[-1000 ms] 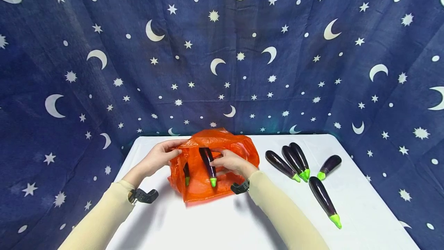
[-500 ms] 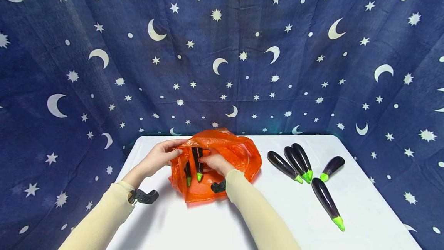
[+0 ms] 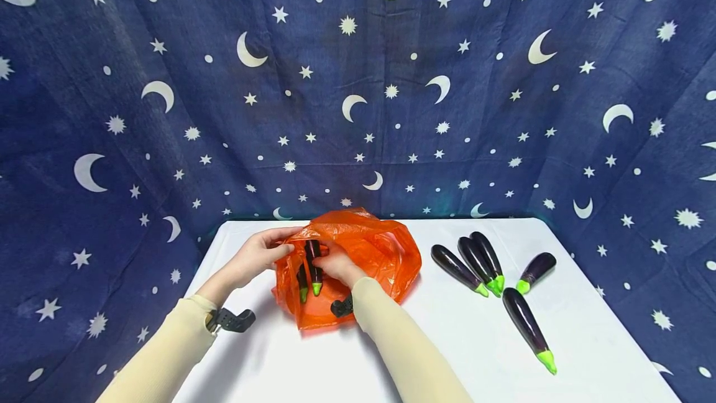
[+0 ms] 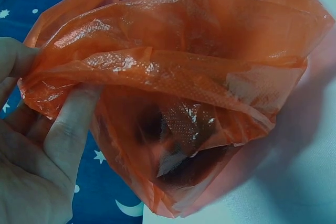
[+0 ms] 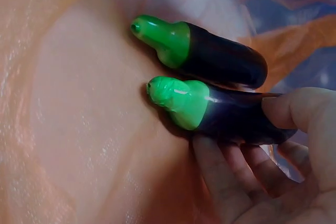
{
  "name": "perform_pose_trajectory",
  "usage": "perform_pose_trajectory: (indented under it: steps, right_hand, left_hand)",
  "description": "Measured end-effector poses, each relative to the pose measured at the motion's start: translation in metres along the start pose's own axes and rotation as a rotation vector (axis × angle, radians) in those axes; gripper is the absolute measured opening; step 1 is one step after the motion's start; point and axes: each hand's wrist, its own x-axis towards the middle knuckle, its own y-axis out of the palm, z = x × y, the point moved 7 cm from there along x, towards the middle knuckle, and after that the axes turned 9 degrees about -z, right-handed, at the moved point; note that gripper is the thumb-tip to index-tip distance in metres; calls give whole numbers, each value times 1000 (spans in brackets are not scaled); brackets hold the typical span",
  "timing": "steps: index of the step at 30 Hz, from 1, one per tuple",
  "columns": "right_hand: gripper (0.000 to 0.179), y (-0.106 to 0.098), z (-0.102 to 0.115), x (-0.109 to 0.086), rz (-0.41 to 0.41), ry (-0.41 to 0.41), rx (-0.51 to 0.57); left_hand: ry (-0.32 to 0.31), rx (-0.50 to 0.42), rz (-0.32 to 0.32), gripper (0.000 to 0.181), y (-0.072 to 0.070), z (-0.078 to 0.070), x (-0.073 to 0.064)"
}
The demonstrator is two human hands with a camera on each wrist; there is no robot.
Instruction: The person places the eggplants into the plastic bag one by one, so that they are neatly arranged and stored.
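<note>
Held eggplant (image 3: pixel 316 273) is inside the orange bag (image 3: pixel 388 260), just in from the mouth, with your right grip (image 3: pixel 337 264) on it. You're pinching the dark body: thumb toward the blunt end, fingers on the opposite side. Green stem end sticks out clear of your fingers. Stem points back at you, blunt end away, so long axis runs near-to-far.

Second eggplant (image 3: pixel 302 283) lies just left of it in the bag, stem also toward you, axes close to parallel. Gap is hard to read in the right wrist view; might be touching, can't confirm.

Your left grip (image 3: pixel 257 255) has the left edge of the bag mouth pinched between thumb and fingers. Mouth faces you.

Right of the bag, on the white table (image 3: pixel 268 359): three eggplants (image 3: pixel 478 261) fanned out, stems bunched on your side. Fourth eggplant (image 3: pixel 537 269) sits right of them, stem angled near-left. Fifth eggplant (image 3: pixel 526 323) is closest to you, on a diagonal, stem near-right. Moon-and-star cloth (image 3: pixel 324 92) hangs behind.
</note>
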Motion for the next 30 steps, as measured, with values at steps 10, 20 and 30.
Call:
perform_pose_trajectory:
  steps: [10, 20, 30]
  right_hand:
    - [66, 2, -2, -2, -6, 9, -22]
    - [69, -6, -7, -2, 59, 68, 85]
    - [68, -15, 0, -12, 88, 42, 37]
  left_hand:
    - [-5, -25, 14, 45, 3, -3, -2]
    - [-1, 20, -12, 45, 0, -1, 2]
    - [-19, 72, -51, 50, -3, -2, 0]
